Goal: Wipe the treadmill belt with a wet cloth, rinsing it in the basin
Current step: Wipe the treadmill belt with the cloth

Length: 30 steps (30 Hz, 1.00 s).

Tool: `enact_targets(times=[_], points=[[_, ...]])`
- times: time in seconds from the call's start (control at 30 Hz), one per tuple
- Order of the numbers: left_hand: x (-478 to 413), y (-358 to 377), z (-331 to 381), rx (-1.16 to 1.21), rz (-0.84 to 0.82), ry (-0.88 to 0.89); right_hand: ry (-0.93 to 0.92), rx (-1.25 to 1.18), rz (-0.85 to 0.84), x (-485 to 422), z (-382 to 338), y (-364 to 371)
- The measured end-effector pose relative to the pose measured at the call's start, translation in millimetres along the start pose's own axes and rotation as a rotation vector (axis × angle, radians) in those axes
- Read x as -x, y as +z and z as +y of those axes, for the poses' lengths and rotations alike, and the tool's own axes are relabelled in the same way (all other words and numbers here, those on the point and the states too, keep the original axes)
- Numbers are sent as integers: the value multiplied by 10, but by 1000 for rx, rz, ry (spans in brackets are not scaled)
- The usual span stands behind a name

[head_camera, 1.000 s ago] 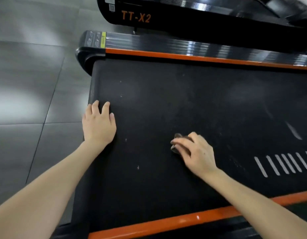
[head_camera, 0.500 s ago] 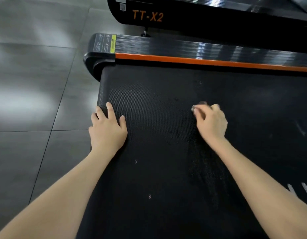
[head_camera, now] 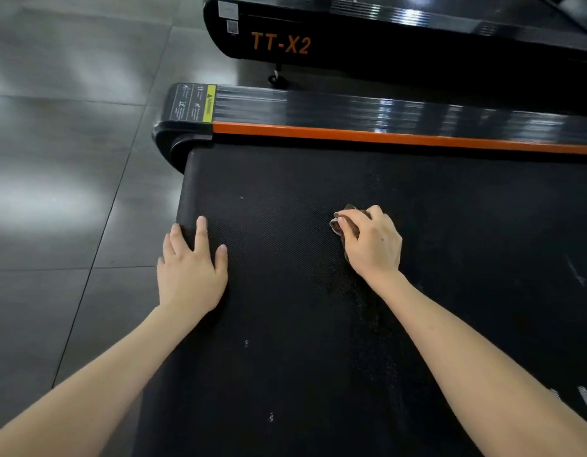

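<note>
The black treadmill belt (head_camera: 285, 291) fills the middle of the view, with small pale specks on it. My right hand (head_camera: 372, 244) presses a small brown cloth (head_camera: 343, 222) onto the belt near its middle, fingers curled over it; only the cloth's left edge shows. A faint wet streak trails down the belt along my right forearm. My left hand (head_camera: 190, 268) lies flat with spread fingers on the belt's left end, fingertips at its rounded edge. No basin is in view.
An orange strip and a glossy black side rail (head_camera: 351, 110) run along the belt's far side. A second treadmill (head_camera: 279, 44) marked TT-X2 stands behind it. Grey floor tiles (head_camera: 54, 192) lie to the left.
My right hand swept the cloth up the belt away from me, then shifted slightly. My left hand stays at the belt's left end. The view has tilted, hiding the near orange rail.
</note>
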State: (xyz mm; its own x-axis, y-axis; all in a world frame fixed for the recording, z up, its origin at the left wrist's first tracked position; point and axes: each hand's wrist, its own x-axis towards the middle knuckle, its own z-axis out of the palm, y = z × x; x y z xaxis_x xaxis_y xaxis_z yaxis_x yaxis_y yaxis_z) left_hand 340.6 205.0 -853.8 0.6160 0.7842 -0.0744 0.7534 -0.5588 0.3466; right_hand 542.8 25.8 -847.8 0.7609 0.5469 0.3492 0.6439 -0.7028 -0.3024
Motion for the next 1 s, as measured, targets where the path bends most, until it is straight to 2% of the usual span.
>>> enact_targets(times=[0.13,0.23,0.33,0.4,0.6,0.63,0.67,0.77,0.83,0.9,1.0], points=[[-577,-103,33,14,65,57,15,-2,16,-3,23,22],[-949,-122,108,71,7,56,2,3,46,-4,34,30],[-1027,-85,90,183,-20,47,-53,-10,45,-9,85,22],[-1028,-61,67,174,5,48,-89,4,14,-172,180,32],[-1071,29,83,127,57,40,297,94,1,-980,264,210],[-1075,32,86,124,55,42,284,85,1,-924,168,224],[-1076,35,85,126,50,42,197,62,10,-791,54,238],[-1070,30,86,145,32,43,-155,-108,-45,-219,-221,187],[-1067,26,82,160,19,43,-217,-116,-58,-268,-99,131],[-1082,27,82,171,17,40,-82,3,5,-618,161,167],[-1087,52,81,172,22,28,282,101,20,-1092,416,215]])
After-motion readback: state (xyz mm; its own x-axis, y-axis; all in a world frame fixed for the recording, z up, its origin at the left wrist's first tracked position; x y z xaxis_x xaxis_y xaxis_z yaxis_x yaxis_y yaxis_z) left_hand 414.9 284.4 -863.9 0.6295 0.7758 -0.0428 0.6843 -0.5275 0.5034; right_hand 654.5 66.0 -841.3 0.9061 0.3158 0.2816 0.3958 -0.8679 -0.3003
